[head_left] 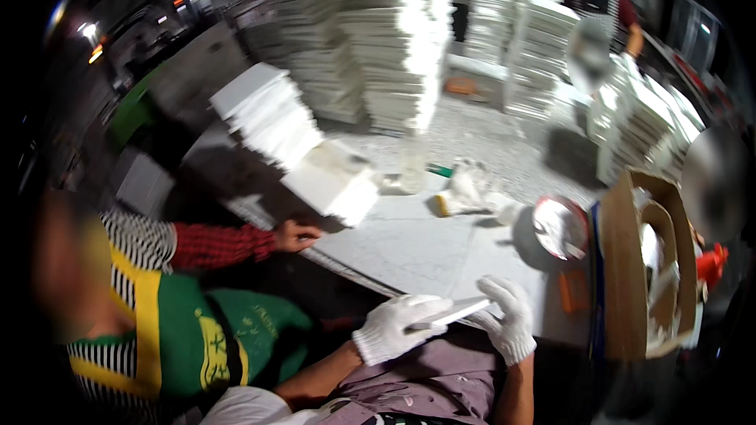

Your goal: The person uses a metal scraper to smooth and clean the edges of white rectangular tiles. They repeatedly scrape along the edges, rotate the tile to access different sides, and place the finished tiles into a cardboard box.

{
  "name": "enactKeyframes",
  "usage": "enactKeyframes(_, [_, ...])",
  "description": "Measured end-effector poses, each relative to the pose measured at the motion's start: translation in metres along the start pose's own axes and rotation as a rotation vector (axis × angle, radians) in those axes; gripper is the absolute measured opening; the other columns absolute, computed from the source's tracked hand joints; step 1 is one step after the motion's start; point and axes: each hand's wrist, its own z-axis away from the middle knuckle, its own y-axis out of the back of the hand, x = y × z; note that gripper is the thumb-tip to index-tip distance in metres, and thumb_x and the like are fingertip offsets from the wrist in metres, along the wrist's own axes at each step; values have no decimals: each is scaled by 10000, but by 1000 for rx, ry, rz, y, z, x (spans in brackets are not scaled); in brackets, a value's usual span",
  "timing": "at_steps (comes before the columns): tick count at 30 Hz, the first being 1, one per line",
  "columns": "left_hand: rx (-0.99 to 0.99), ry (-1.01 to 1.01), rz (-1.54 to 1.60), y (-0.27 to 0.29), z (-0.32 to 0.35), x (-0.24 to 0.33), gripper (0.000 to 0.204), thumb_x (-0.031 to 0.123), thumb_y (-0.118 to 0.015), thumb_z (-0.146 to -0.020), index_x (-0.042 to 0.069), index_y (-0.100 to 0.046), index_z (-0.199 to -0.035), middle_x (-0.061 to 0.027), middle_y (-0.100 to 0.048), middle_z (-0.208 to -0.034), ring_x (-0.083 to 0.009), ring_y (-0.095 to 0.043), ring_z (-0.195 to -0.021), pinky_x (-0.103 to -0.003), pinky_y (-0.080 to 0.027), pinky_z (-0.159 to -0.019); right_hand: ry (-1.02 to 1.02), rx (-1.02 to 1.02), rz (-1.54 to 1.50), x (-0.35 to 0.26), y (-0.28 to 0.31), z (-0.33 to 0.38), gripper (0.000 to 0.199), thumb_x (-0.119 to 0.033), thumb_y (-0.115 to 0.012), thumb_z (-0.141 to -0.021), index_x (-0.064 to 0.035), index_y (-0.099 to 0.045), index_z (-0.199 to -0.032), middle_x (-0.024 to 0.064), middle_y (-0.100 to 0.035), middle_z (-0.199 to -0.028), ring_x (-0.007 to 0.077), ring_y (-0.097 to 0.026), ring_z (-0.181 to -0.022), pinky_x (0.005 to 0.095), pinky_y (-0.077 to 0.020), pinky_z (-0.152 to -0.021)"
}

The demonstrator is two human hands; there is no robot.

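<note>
A thin white slab [453,312] is held tilted over my lap, just off the table's near edge. My left hand [400,328], in a white knit glove, grips its left end, with the fingers over and under it. At the slab's right end, my right hand [510,321], in a matching glove, has its thumb and fingers around the edge. A co-worker's bare hand [296,236] rests at the table edge to the left, close to a stack of white slabs [276,122].
The pale table [386,244] carries crumpled gloves [470,189], a round tub [560,227] and an orange block [573,291]. A cardboard box [618,267] stands at right. Tall stacks of white slabs [378,47] rise behind. A co-worker in a green apron [177,330] is close at left.
</note>
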Motion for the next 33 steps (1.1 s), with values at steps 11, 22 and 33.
enactKeyframes(11, [55,-21,-19,-2,-4,5,429,218,-778,-764,61,-640,-1138,-125,-650,-1098,-275,-645,-981,-337,-522,-829,-106,-3,-100,4,0,15,363,-272,-783,-696,-85,-663,-983,108,-664,-1067,303,-613,-1000,393,-468,-873])
enactKeyframes(22, [132,1,102,9,-6,0,388,246,-788,-747,53,-667,-1061,-119,-663,-1063,-260,-645,-974,-324,-505,-836,-280,65,-125,7,-6,30,311,-170,-756,-703,-57,-668,-979,99,-671,-1041,272,-622,-984,357,-475,-851])
enactKeyframes(33, [350,-41,-81,-16,-10,-8,410,221,-826,-674,102,-659,-1029,-106,-628,-1095,-297,-609,-1003,-371,-494,-856,-386,90,-158,0,-5,32,313,-173,-755,-728,-43,-671,-1001,113,-668,-996,279,-622,-932,352,-483,-831])
